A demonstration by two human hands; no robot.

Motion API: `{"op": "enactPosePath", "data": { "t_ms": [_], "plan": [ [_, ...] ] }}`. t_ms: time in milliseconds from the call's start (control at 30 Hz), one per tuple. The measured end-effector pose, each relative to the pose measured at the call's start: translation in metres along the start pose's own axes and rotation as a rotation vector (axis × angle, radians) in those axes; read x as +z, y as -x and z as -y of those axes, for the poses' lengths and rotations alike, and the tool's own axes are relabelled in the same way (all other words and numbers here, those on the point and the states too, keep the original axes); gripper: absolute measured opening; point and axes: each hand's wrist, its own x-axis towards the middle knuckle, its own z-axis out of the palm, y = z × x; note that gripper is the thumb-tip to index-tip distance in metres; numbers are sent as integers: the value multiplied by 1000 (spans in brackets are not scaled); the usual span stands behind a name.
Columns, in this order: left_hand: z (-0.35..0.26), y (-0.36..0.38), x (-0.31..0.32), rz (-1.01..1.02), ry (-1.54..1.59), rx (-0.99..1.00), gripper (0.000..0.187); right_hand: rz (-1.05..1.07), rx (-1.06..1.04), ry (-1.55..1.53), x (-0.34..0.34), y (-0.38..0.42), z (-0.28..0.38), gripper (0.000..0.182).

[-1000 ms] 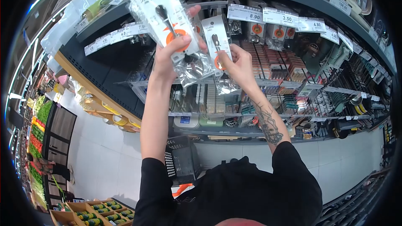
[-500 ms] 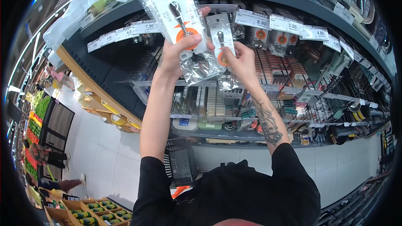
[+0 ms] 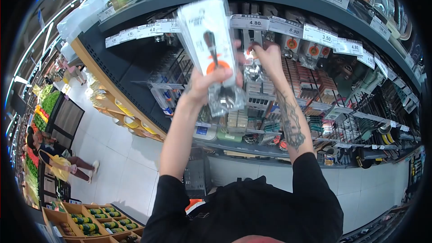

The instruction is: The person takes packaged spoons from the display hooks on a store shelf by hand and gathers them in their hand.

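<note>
My left hand (image 3: pixel 203 84) is closed around a long packaged utensil (image 3: pixel 208 20), its thumb across the front. The pack is a white card with an orange circle in clear plastic; a dark handle shows, and the head at the bottom is blurred. To its right, my right hand (image 3: pixel 269 59) pinches the top of a smaller pack (image 3: pixel 253 73) of the same style. That pack hangs in front of the shelf, just below a price tag (image 3: pixel 250 22) reading 4.80. Whether it is on a hook is hidden by my fingers.
Other small packs (image 3: pixel 311 50) hang to the right under a row of price tags. Below are wire racks (image 3: pixel 310 78) of packaged goods. A dark basket (image 3: pixel 197 175) stands on the floor before me. People (image 3: pixel 63 155) are in the aisle at left.
My right hand has carried the smaller pack away from the larger one, up to the hanging row. My left hand keeps the larger pack, now lower and further right in view.
</note>
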Motion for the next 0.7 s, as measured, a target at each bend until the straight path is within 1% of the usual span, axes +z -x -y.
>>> {"op": "enactPosePath", "data": {
  "t_ms": [100, 167, 200, 267, 300, 333, 367, 400, 467, 500, 533, 567, 600, 700],
  "plan": [
    [33, 51, 11, -101, 215, -122, 72, 10, 24, 18, 21, -50, -47, 32],
    [57, 90, 27, -170, 439, -210, 70, -168, -98, 240, 35, -74, -75, 29],
    [69, 109, 34, -200, 573, -253, 67, -165, -102, 233, 41, -81, -86, 29],
    [97, 145, 43, -249, 667, -316, 64, -272, -341, 265, 48, -91, -98, 28],
    [108, 161, 49, -287, 727, -353, 63, -222, -278, 295, 46, -86, -90, 27],
    [117, 174, 54, -330, 787, -387, 63, -213, -281, 292, 48, -88, -91, 27],
    [125, 187, 56, -340, 760, -404, 62, -237, -328, 303, 47, -88, -94, 27],
    [123, 193, 64, -411, 746, -463, 67, -249, -377, 310, 48, -88, -99, 28],
    [128, 205, 66, -441, 802, -495, 64, -76, -392, 432, 43, -100, -122, 33],
    [128, 209, 65, -459, 843, -515, 62, -144, -425, 423, 47, -111, -143, 42],
    [137, 215, 62, -464, 874, -496, 61, -74, -386, 438, 45, -118, -148, 44],
    [138, 216, 63, -463, 871, -461, 59, -43, -370, 475, 42, -110, -128, 43],
    [138, 218, 62, -455, 869, -436, 57, 13, -405, 419, 39, -108, -130, 43],
    [128, 220, 65, -505, 861, -384, 53, 10, -514, 368, 38, -116, -143, 42]
  ]
}}
